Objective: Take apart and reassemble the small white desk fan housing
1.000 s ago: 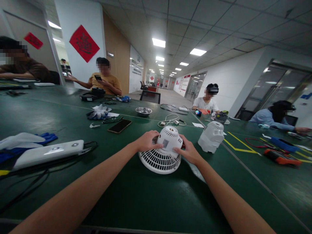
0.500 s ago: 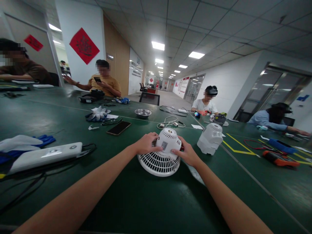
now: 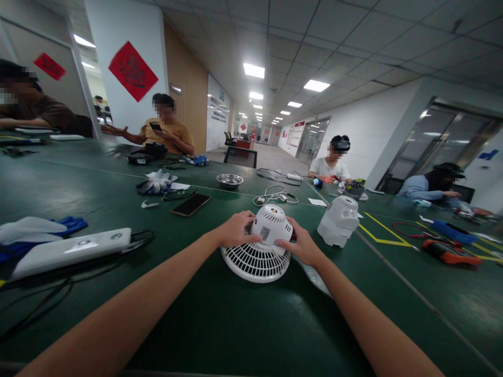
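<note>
A white fan head [image 3: 271,226] rests grille-down on the green table [image 3: 236,319], its round slotted motor housing uppermost with a grey label facing me. My left hand [image 3: 238,230] is closed round the housing's left side, the thumb pressed beside the label. On the right side my right hand [image 3: 302,242] grips the same housing, fingers mostly hidden behind it. The ribbed guard [image 3: 255,264] spreads out below both hands. To the right of the fan stands a separate white plastic housing [image 3: 338,222], apart from my hand.
Beyond the fan lie a white cable [image 3: 275,196], a metal bowl [image 3: 230,181] and a phone [image 3: 190,204]. At left are a white power bank-like device [image 3: 74,252] and gloves [image 3: 43,230]. An orange multimeter [image 3: 451,254] lies right. Several people sit around the table.
Both hands keep their hold on the fan, which stays nearly in place. The view has shifted slightly. At far right, a co-worker's hand has drawn back toward the body.
</note>
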A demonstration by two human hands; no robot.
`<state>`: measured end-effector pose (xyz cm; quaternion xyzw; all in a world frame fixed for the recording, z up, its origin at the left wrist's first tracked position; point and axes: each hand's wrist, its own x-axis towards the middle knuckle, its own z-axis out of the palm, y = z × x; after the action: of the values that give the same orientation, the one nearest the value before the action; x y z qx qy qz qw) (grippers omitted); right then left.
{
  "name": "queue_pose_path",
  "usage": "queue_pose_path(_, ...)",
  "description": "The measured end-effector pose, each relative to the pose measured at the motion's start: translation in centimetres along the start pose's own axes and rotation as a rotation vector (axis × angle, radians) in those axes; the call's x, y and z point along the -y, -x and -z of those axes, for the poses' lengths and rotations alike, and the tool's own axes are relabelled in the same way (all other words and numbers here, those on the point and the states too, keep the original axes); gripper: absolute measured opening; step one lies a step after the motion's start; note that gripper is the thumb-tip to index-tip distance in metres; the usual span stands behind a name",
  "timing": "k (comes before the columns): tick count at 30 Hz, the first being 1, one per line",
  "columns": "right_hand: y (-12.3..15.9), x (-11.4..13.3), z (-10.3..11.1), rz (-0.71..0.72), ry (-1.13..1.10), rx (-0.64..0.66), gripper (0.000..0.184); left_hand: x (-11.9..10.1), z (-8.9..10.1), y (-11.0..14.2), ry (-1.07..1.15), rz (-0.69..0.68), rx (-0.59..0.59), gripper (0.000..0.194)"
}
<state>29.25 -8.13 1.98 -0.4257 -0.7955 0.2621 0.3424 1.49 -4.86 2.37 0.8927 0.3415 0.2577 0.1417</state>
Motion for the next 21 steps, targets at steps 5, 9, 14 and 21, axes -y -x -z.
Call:
queue_pose_path(5,0.13,0.31,-0.14,0.016,0.006,-0.020,0.075,0.12,-0.15,-0.10,-0.003,0.025,0.000,0.071)
queue_pose_path(9,0.13,0.35,-0.34,0.027,0.019,-0.029,0.076,0.10,-0.08,-0.13,0.008,0.025,0.001,0.073)
queue_pose_path(14,0.11,0.45,-0.45,0.030,0.040,-0.041,0.077,-0.14,0.13,0.04,0.008,0.007,0.004,0.072)
queue_pose_path(21,0.17,0.78,-0.50,0.025,0.057,-0.053,0.074,0.03,-0.04,0.04,0.012,-0.013,-0.004,0.070)
